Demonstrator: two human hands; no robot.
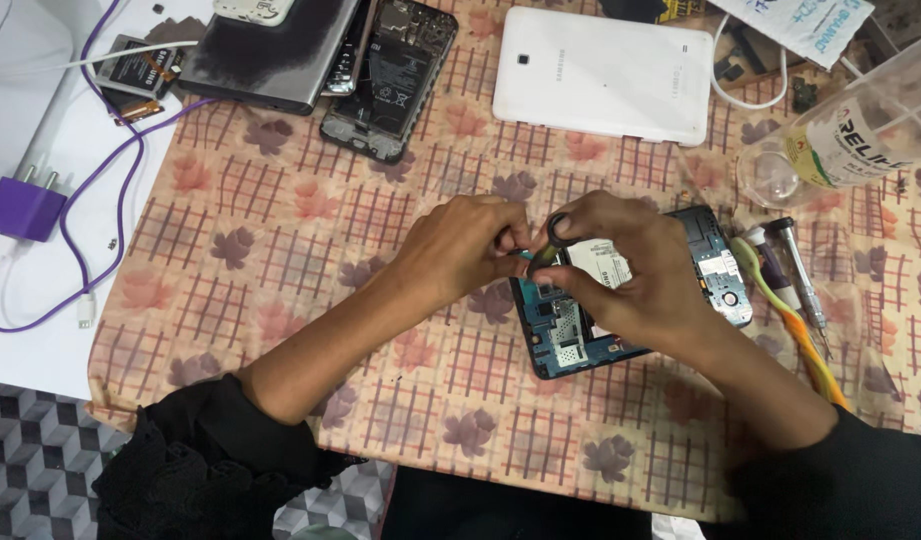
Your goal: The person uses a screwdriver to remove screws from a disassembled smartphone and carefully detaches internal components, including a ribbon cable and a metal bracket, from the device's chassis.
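An opened phone with its back cover off lies on the patterned cloth, showing a blue circuit board and a white battery. My right hand rests on the phone and pinches a small dark ring-shaped part above it. My left hand meets it from the left, fingertips closed on a thin teal tool at the phone's upper left corner. Both hands touch each other over the phone.
A white tablet lies face down at the back. Another stripped phone and a dark device sit at back left. Screwdrivers and a yellow-orange tool lie right of the phone. A clear bottle lies at right. A purple charger with cable sits left.
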